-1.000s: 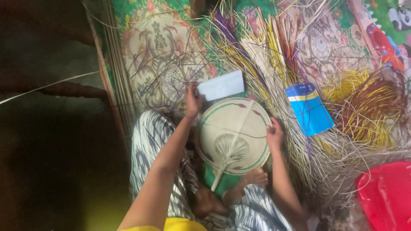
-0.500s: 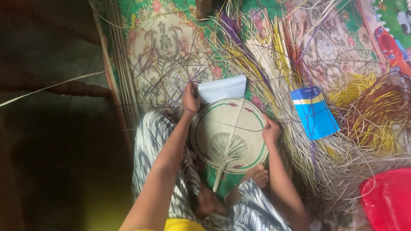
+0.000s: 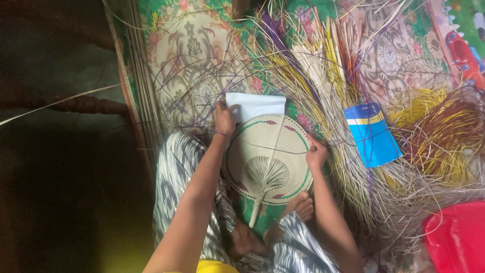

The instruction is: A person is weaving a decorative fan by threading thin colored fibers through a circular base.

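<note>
The round woven fan (image 3: 267,159) lay flat across the person's lap, its handle pointing back toward the body and its far rim just under a white blade (image 3: 256,106), seemingly a broad knife, though its edge could not be made out. The left hand (image 3: 224,119) was closed around the blade's near end at the fan's upper left rim, fingers wrapped tight on it. The right hand (image 3: 317,153) sat on the fan's right rim, fingers curled over the edge and pinching it so the fan stayed put. Loose purple strands (image 3: 202,81) trailed from the rim over the patterned mat (image 3: 177,45), and a heap of pale straw (image 3: 353,187) lay to the right, with a blue packet (image 3: 371,134) on it and a red tub (image 3: 457,237) at the corner. The step in hand looked like finishing the rim: trimming or pressing the stray ends at the top edge. The next move would likely call for a steady hold by the right hand, the blade kept close along the rim, and care to cut only loose ends, not the border weave.
</note>
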